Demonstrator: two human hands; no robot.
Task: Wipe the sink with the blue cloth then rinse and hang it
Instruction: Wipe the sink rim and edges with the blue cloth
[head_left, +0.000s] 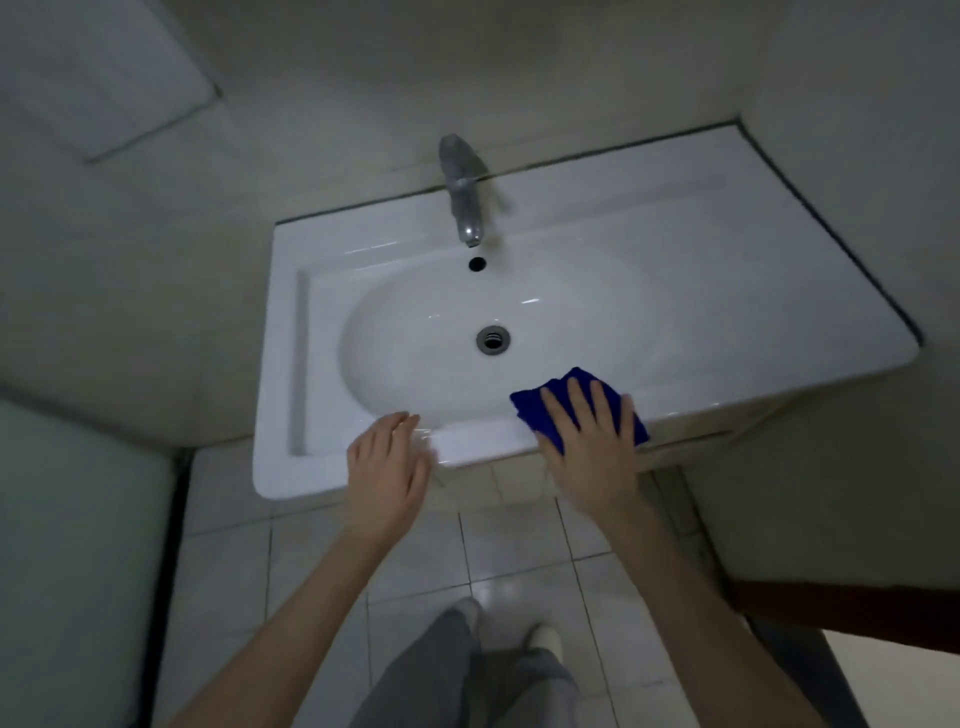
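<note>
A white ceramic sink (649, 270) fills the middle of the view, with a round basin and a metal drain (493, 339). A chrome tap (461, 192) stands at its back edge. The blue cloth (563, 387) lies folded on the sink's front rim, right of the basin. My right hand (589, 441) presses flat on the cloth with fingers spread. My left hand (387, 460) rests on the front rim to the left, fingers loosely together, holding nothing.
Pale walls close in on the left, back and right of the sink. A white tiled floor (514, 545) lies below, with my grey trouser legs and feet (467, 670). A frosted panel (78, 545) stands at lower left, a dark ledge (841, 608) at lower right.
</note>
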